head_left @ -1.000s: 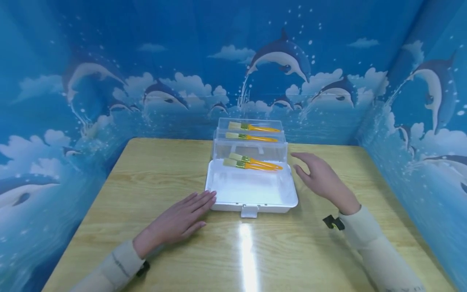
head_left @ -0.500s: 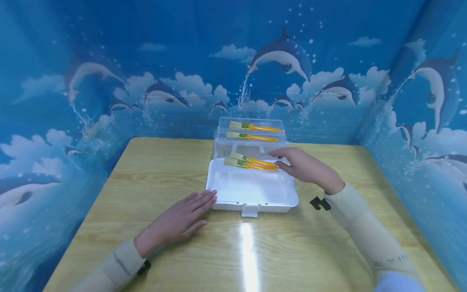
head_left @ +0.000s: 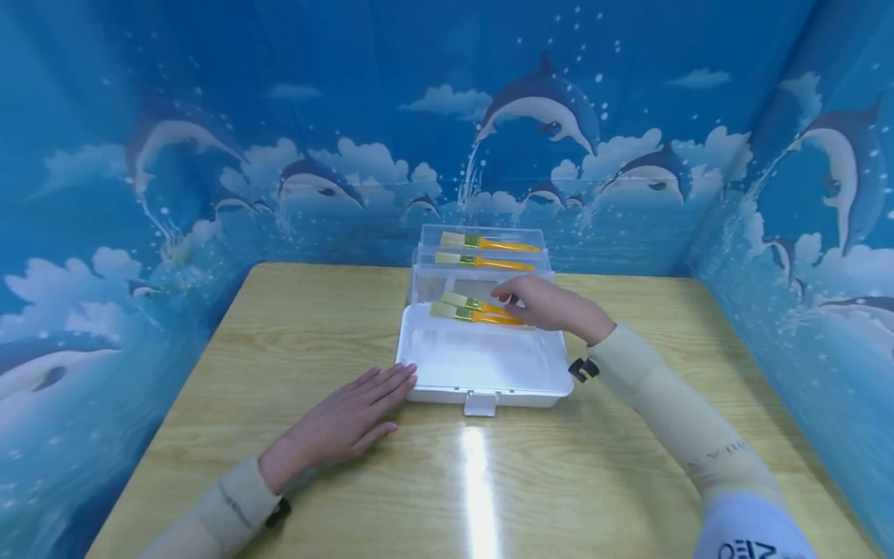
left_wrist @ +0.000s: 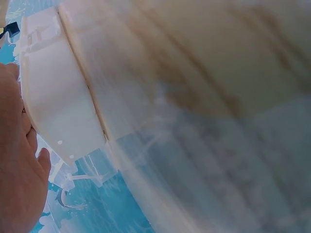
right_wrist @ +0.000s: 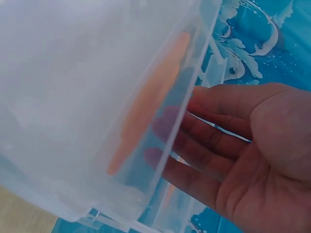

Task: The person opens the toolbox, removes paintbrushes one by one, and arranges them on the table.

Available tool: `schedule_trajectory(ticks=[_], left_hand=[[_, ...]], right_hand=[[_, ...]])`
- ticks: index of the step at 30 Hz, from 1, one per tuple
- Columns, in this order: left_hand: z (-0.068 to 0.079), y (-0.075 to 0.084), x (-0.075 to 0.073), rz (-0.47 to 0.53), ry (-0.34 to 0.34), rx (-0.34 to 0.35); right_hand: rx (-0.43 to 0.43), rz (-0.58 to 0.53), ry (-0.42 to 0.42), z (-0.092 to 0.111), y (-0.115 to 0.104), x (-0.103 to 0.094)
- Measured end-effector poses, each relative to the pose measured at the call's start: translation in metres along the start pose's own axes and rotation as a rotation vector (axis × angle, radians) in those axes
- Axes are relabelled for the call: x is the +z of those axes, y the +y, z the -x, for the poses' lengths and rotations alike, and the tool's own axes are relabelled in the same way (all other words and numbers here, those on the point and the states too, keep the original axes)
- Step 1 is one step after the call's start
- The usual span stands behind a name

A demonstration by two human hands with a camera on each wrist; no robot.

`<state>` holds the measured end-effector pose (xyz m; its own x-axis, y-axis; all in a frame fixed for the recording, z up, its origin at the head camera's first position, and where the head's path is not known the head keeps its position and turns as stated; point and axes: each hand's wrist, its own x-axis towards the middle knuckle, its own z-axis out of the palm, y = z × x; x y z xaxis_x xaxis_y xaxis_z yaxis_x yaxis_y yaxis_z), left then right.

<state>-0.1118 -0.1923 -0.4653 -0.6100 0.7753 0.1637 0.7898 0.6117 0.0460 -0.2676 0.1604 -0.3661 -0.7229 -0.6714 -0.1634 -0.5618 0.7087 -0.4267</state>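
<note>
A white plastic case (head_left: 482,361) with translucent fold-out trays (head_left: 433,289) stands unlatched and opened. Two paintbrushes (head_left: 464,314) with orange handles and pale bristles lie side by side at its back. My right hand (head_left: 548,301) reaches over their handle ends, thumb and fingers apart. The right wrist view has its fingertips behind a clear wall, close beside an orange handle (right_wrist: 150,102). My left hand (head_left: 345,415) lies flat, fingers straight, with fingertips at the case's front left corner; in the left wrist view the hand (left_wrist: 22,160) borders the case's white side (left_wrist: 60,87).
One more paintbrush (head_left: 485,262) lies on the middle tray and another paintbrush (head_left: 489,242) on the top tray. The latch (head_left: 480,404) hangs down in front. The case stands on a wooden table (head_left: 314,318), enclosed by a blue dolphin-print backdrop (head_left: 349,93).
My right hand has moved left from beside the case to over the two lower brushes' handles. The left hand, the case and the brushes have stayed put.
</note>
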Motion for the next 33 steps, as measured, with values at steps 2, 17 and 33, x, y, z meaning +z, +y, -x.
schedule_trajectory(ticks=[2, 17, 33], left_hand=[[-0.001, 0.000, 0.001, 0.001, -0.002, -0.003], [-0.001, 0.001, -0.002, 0.018, -0.014, -0.009], [-0.001, 0.001, 0.000, 0.022, 0.003, -0.021]], right_hand=[[0.001, 0.018, -0.003, -0.003, 0.001, 0.003], [0.014, 0.078, 0.015, -0.019, 0.000, 0.012], [-0.017, 0.176, 0.039, -0.019, -0.001, 0.015]])
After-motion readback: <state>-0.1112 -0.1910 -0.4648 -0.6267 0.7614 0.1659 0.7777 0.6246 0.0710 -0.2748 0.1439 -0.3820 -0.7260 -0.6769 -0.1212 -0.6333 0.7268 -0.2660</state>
